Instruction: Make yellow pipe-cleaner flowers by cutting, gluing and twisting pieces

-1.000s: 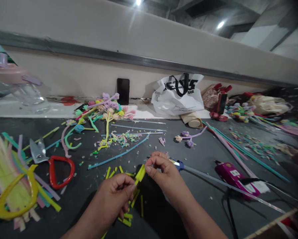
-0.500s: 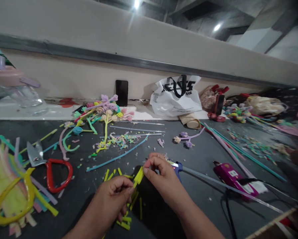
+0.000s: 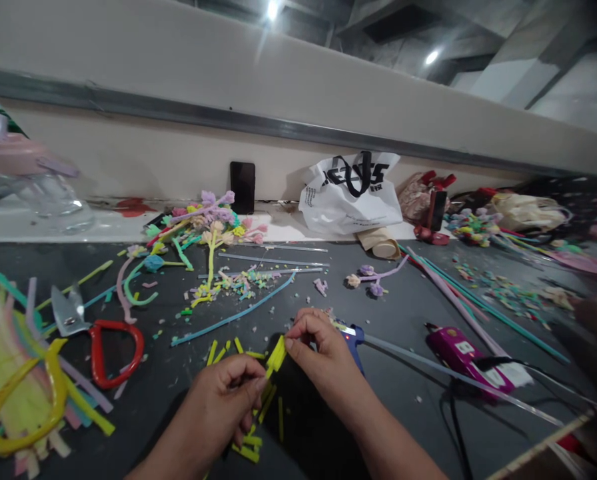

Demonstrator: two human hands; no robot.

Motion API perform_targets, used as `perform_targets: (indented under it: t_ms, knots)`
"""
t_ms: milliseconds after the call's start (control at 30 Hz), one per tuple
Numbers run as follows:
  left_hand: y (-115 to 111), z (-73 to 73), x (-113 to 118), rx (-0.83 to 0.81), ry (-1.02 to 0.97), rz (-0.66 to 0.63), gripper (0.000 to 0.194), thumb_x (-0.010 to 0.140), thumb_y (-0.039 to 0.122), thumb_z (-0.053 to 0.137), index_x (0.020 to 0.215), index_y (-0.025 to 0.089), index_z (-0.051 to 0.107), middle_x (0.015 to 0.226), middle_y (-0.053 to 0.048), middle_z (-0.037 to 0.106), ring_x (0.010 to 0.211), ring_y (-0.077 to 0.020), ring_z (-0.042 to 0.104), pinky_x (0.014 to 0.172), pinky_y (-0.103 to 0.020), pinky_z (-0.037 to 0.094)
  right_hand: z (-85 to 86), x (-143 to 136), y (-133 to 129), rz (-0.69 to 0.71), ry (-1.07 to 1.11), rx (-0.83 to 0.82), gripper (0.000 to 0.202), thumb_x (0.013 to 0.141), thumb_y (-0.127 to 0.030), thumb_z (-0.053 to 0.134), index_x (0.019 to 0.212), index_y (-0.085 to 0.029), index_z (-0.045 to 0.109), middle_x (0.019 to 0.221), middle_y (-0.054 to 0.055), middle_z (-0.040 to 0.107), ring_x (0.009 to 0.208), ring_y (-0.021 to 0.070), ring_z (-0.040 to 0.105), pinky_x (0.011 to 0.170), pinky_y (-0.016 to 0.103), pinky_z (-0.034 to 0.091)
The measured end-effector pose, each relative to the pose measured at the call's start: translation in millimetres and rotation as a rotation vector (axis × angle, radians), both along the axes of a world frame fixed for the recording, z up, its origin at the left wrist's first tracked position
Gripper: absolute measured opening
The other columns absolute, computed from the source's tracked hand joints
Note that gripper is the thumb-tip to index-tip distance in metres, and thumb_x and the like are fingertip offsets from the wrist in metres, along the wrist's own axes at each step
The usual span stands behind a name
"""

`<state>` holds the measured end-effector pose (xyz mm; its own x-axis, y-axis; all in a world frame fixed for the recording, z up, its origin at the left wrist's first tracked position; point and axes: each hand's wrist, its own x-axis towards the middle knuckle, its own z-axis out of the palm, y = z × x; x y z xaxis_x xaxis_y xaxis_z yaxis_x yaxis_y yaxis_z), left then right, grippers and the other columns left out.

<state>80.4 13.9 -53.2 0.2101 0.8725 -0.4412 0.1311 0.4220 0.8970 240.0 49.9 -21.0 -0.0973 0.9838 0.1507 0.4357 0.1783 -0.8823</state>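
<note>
Between my two hands is a small bundle of yellow pipe cleaner pieces. My left hand is closed, pinching its lower end between thumb and finger. The upper end sits in the pinch of my right hand, whose other fingers curl inward. Short cut yellow pipe cleaner pieces lie on the table under and around my left hand. Just beyond my right hand is a blue glue gun, partly hidden by that hand, with a long clear glue stick coming out of its back.
Scissors with red and yellow handles lie at left on a pile of pipe cleaners. Fuzzy flowers and scraps lie behind. A purple power strip with a black cord is at right. A white bag and phone stand behind.
My hands keep nearly the same pose on the yellow bundle. The whole view has shifted very slightly; nothing was picked up or let go.
</note>
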Motion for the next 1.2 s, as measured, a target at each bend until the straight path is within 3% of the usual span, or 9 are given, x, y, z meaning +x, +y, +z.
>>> perform_targets:
  t_ms: [167,500,700,800,967,1067,1200]
  knots:
    - [1,2.1,0,0.004,-0.003,-0.002,0.017,0.071,0.034,0.051,0.07,0.017,0.055,0.049,0.008,0.046,0.034,-0.0047,0.042,0.032,-0.015,0.035,4.0,-1,-2,-0.009,-0.047,-0.017,0.008,0.069,-0.013,0.051,0.069,-0.019,0.057,0.075,0.0,0.046,0.065,0.0124,0.044,0.064,0.026,0.037]
    - [1,-0.1,-1,-0.004,-0.056,0.027,0.019,0.069,0.036,0.056,0.069,0.017,0.053,0.049,0.008,0.047,0.034,-0.0051,0.043,0.031,-0.015,0.035,-0.4,7,0,0.012,0.043,-0.009,0.009,0.077,-0.023,0.049,0.077,-0.02,0.057,0.083,0.002,0.05,0.079,0.0162,0.047,0.07,0.027,0.037]
    - [2,11.3,-3,-0.165,-0.343,0.018,0.028,0.068,0.04,0.062,0.061,0.016,0.049,0.047,0.006,0.049,0.031,-0.0034,0.038,0.029,-0.014,0.031,-7.3,14,6,0.002,0.139,0.009,0.01,0.078,-0.026,0.051,0.082,-0.02,0.058,0.089,0.002,0.05,0.08,0.0159,0.047,0.069,0.026,0.036]
    - [0,20.9,-5,-0.257,-0.519,0.054,0.025,0.068,0.035,0.064,0.063,0.015,0.05,0.047,0.006,0.047,0.031,-0.0014,0.034,0.028,-0.012,0.026,-6.8,14,6,0.057,0.222,-0.108,0.01,0.077,-0.029,0.055,0.08,-0.02,0.058,0.081,0.0,0.051,0.074,0.0144,0.046,0.067,0.025,0.036]
    - [-4,24.9,-6,-0.311,-0.66,0.052,0.024,0.068,0.032,0.067,0.063,0.014,0.052,0.047,0.006,0.046,0.032,0.0007,0.03,0.029,-0.01,0.021,-2.3,5,-1,0.326,0.446,-0.36,0.014,0.072,-0.03,0.064,0.074,-0.016,0.063,0.077,0.001,0.057,0.074,0.0138,0.05,0.071,0.026,0.036]
    - [-3,19.6,-5,-0.258,-0.607,0.005,0.028,0.07,0.036,0.064,0.061,0.013,0.052,0.039,0.007,0.044,0.028,0.0005,0.027,0.029,-0.011,0.022,-3.4,0,-6,0.386,0.561,-0.462,0.015,0.067,-0.028,0.07,0.075,-0.015,0.065,0.072,0.0,0.059,0.07,0.0124,0.051,0.069,0.025,0.037]
    - [0,12.6,1,-0.096,-0.434,0.023,0.029,0.069,0.038,0.063,0.058,0.014,0.051,0.035,0.005,0.047,0.026,-0.0031,0.035,0.029,-0.014,0.029,-8.4,-5,-9,0.359,0.618,-0.542,0.017,0.06,-0.025,0.075,0.067,-0.014,0.065,0.065,-0.001,0.06,0.063,0.0111,0.051,0.066,0.025,0.036]
